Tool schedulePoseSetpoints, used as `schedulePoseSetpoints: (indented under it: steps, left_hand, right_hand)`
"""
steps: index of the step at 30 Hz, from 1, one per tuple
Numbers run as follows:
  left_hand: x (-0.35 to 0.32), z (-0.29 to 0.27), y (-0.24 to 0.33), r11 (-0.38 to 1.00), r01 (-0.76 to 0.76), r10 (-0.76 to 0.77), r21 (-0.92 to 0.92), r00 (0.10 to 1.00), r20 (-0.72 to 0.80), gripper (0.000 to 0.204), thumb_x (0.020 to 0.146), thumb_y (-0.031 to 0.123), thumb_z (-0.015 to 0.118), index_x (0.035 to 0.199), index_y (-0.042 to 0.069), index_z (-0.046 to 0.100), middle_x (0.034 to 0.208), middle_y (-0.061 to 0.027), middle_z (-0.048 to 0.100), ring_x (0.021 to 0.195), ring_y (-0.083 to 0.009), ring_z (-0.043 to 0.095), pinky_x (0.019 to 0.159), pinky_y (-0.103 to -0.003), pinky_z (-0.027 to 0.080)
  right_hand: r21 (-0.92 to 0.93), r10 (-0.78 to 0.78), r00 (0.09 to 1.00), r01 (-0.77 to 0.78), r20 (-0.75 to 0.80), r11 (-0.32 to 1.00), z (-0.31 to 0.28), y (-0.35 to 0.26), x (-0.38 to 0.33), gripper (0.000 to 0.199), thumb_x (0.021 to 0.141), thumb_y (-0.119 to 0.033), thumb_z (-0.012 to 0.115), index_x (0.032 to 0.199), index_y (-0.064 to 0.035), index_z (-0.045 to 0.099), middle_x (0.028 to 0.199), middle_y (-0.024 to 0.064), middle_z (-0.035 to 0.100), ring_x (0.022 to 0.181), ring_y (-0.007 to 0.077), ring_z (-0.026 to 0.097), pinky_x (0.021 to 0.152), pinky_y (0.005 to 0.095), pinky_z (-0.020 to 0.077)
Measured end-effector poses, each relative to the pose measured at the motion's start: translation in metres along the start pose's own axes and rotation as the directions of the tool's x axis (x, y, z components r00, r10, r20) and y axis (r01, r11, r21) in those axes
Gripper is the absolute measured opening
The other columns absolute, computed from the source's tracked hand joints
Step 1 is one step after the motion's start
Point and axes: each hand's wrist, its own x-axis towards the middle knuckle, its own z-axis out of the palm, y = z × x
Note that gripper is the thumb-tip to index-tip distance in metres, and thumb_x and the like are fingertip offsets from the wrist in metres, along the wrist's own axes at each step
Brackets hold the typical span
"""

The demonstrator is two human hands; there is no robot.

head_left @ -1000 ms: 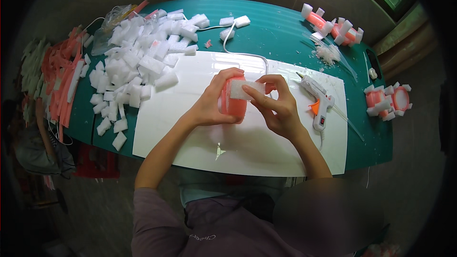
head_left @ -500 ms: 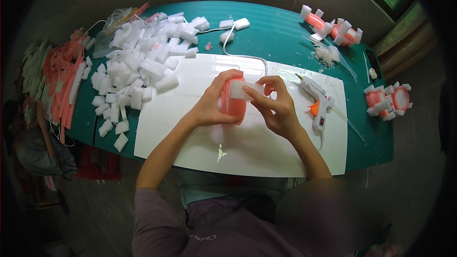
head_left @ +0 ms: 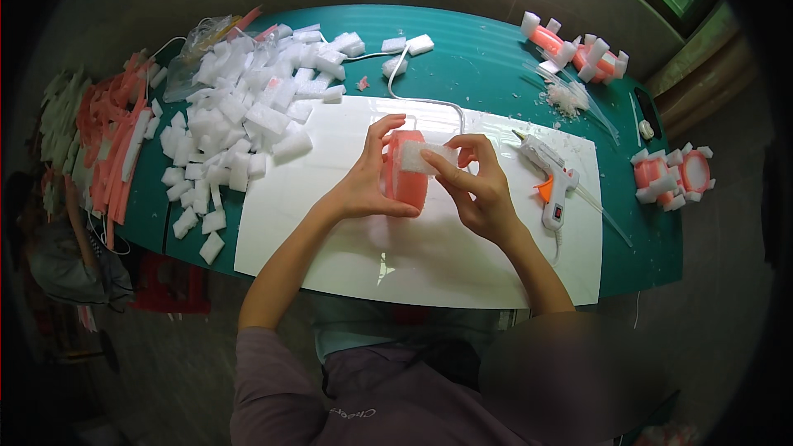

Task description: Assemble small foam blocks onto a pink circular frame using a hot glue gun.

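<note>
Over the white board (head_left: 330,256), my left hand (head_left: 363,182) is closed around a pink foam ring (head_left: 409,192), its thumb along the near edge. My right hand (head_left: 483,194) pinches a white foam block (head_left: 423,158) between thumb and fingers. That block lies against the right-hand face of the ring; whether it is stuck there I cannot tell. To the right of my right hand, a white glue gun (head_left: 555,173) with an orange trigger rests on the board, a clear glue stick (head_left: 593,202) reaching out behind it.
A large heap of white foam blocks (head_left: 239,116) covers the table's left side, beside pink foam strips (head_left: 116,144). Finished-looking pink rings with white blocks stand at the far right (head_left: 591,58) and right edge (head_left: 673,173). A white cable (head_left: 429,99) crosses the table's far part.
The upper fingers of my left hand have drawn back a little to the left from the ring's top. My right hand and the white block stay almost in place.
</note>
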Motion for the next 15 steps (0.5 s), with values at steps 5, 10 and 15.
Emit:
schedulePoseSetpoints:
  steps: [5, 10, 15]
  left_hand:
    - [0.003, -0.013, 0.005, 0.984, -0.049, 0.024, 0.169, 0.989, 0.148, 0.121, 0.043, 0.038, 0.082, 0.133, 0.01, 0.006, 0.133, -0.0136, 0.011, 0.124, -0.0324, 0.02, 0.099, -0.042, 0.03]
    - [-0.002, -0.012, 0.003, 0.948, -0.079, 0.019, 0.309, 0.981, 0.193, 0.127, 0.043, 0.036, 0.082, 0.136, 0.009, -0.001, 0.132, -0.0159, 0.008, 0.123, -0.0332, 0.022, 0.099, -0.039, 0.03]
    - [0.003, -0.008, 0.004, 0.984, -0.013, -0.013, 0.18, 0.99, 0.14, 0.118, 0.045, 0.03, 0.082, 0.135, 0.009, 0.008, 0.133, -0.0144, 0.012, 0.121, -0.0316, 0.026, 0.096, -0.039, 0.034]
  right_hand:
    - [0.008, 0.03, 0.999, -0.029, -0.027, 1.0, 0.0, 0.003, -0.001, 0.044, 0.069, 0.005, 0.059, 0.108, -0.0155, 0.059, 0.094, 0.0115, 0.045, 0.074, 0.0223, 0.042, 0.064, 0.0305, 0.041]
    - [0.016, 0.045, 0.998, -0.044, -0.053, 0.999, 0.0, 0.003, -0.002, 0.042, 0.071, 0.002, 0.06, 0.109, -0.0156, 0.058, 0.094, 0.0104, 0.046, 0.072, 0.0203, 0.042, 0.063, 0.0291, 0.0405]
    - [-0.001, 0.058, 0.997, -0.058, -0.057, 0.998, -0.005, 0.01, -0.005, 0.042, 0.072, 0.001, 0.06, 0.11, -0.0157, 0.057, 0.094, 0.0099, 0.047, 0.071, 0.0183, 0.044, 0.062, 0.0277, 0.0406]
